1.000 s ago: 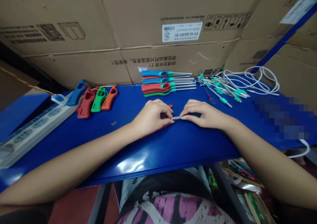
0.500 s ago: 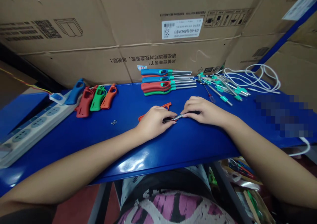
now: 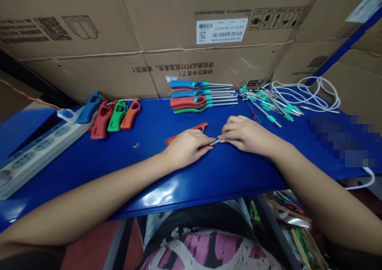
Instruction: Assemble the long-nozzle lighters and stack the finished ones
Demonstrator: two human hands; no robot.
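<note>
Between my two hands is a small silvery metal piece (image 3: 215,141), its ends hidden by the fingers. My left hand (image 3: 186,146) pinches it from the left, thumb and forefinger closed. From the other side, the closed fingertips of my right hand (image 3: 246,135) grip it too. An orange-red lighter casing (image 3: 203,125) lies on the table, partly covered by my left hand. Left of that hand is a little heap of small screws (image 3: 136,145). Beyond my right hand lies a screwdriver (image 3: 256,117) with a dark, translucent handle.
Stacked lighters (image 3: 189,94) lie at the back of the blue table (image 3: 167,186). Lighter handles (image 3: 115,116) stand left, by a white power strip (image 3: 44,144). Metal tubes with green parts (image 3: 273,106) and a coiled white cable (image 3: 325,96) lie back right. Cardboard (image 3: 167,35) walls the back.
The view has shifted slightly. Both hands keep hold of the metal piece, and slightly less of it shows between the fingers. The things lying on the table stay where they were.
</note>
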